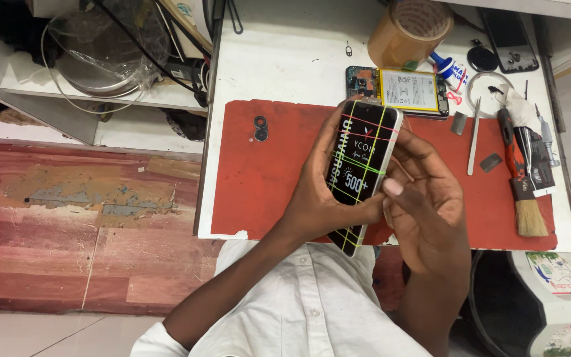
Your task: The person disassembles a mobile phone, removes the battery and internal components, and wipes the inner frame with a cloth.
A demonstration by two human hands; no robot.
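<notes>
1. The left hand (315, 198) and right hand (427, 198) both grip a black phone (363, 168) wrapped in coloured rubber bands, held above the near edge of the red mat (266, 178).
2. Judging by the bands already in place, the binding looks mostly done; the right thumb presses the phone's right edge.
3. Beyond the phone, on the mat's far edge, lies an opened phone body with battery (408, 89).
4. Right of the phone sit tweezers (474, 135) and a brush (523, 185).
5. Farthest from the phone stands a tape roll (410, 30) on the table (285, 59); nothing blocks the hands.
</notes>
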